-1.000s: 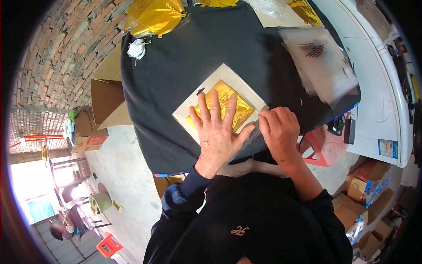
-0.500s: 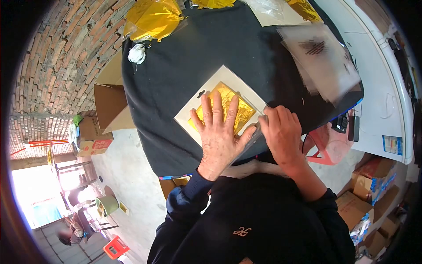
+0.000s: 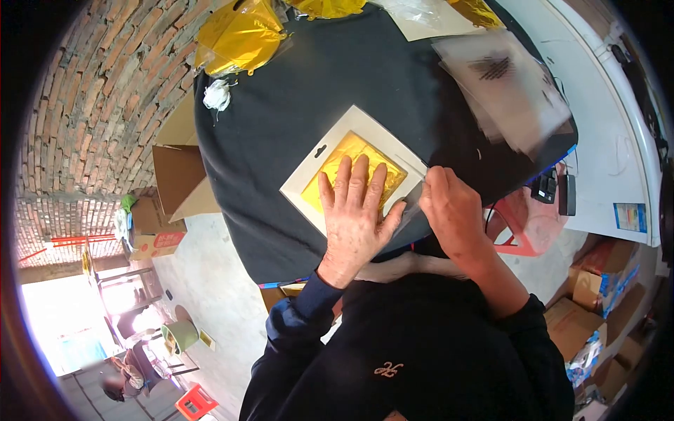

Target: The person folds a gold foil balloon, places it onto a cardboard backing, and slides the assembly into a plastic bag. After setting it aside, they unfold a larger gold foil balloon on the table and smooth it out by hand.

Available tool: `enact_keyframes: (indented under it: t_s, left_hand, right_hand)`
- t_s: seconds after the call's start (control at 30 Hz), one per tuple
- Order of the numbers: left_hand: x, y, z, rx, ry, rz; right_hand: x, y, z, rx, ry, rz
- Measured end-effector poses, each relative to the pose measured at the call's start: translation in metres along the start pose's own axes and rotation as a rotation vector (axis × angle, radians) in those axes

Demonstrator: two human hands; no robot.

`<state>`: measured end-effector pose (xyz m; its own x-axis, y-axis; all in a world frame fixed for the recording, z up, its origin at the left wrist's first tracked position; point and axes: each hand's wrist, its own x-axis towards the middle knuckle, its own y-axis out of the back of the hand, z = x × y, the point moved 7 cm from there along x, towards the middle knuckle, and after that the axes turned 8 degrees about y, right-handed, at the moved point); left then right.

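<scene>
A folded gold foil piece [image 3: 356, 145] lies on a white card [image 3: 303, 188] with a small hanging slot, which appears to be inside a clear plastic bag [image 3: 409, 202]. My left hand [image 3: 353, 228] rests flat on the foil, fingers spread, and covers its lower part. At the card's right corner, my right hand [image 3: 456, 210] has its fingers closed in a pinch on the edge of the bag. The bag's open or folded end near my body is partly hidden by my hands.
More gold foil packets [image 3: 242, 38] lie at the table's far left, beside a white thread bundle [image 3: 217, 95]. A stack of clear bags [image 3: 509, 91] sits at the right. Cardboard boxes [image 3: 179, 172] stand left of the black cloth [image 3: 267, 140]. Another person [image 3: 123, 379] sits at lower left.
My left hand has slid slightly toward my body, showing more of the foil. My right hand, pinching the bag edge, has shifted slightly right.
</scene>
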<state>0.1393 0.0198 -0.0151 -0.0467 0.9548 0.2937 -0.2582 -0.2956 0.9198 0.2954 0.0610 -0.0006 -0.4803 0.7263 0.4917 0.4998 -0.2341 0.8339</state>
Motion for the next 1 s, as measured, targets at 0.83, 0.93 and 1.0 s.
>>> enact_keyframes:
  t_s: [0.83, 0.93, 1.0]
  left_hand:
    - [0.006, 0.013, 0.0, -0.11, -0.062, 0.035]
    - [0.018, 0.028, -0.012, -0.149, -0.011, -0.02]
    - [0.025, 0.035, -0.031, -0.156, 0.043, 0.032]
  right_hand:
    - [0.004, -0.011, -0.001, 0.158, 0.085, 0.106]
    - [0.005, -0.009, 0.001, 0.147, 0.079, 0.138]
    - [0.005, -0.009, 0.001, 0.146, 0.077, 0.14]
